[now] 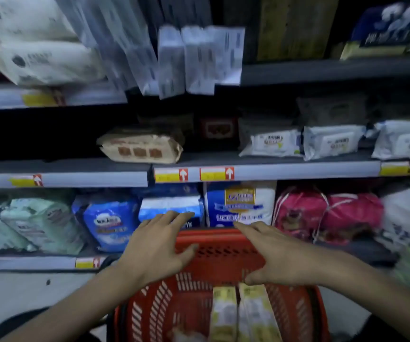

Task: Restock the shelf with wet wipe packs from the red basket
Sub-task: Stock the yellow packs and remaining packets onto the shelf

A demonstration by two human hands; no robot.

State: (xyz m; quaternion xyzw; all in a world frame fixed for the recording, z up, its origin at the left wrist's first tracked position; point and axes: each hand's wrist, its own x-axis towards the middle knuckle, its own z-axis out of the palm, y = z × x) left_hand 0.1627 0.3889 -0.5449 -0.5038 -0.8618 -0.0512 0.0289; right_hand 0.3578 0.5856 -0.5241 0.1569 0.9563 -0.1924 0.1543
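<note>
Two open hands, left (156, 245), right (276, 255), above red basket (149, 317) rim.

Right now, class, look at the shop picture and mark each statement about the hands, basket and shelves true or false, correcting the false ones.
1. Both hands are empty. True: the left hand and right hand are spread open.
2. The basket is blue. False: the basket is red.
3. Yellowish packs stand in the basket. True.
4. The brown pack lies on the bottom shelf. False: it lies on the middle shelf.
</note>
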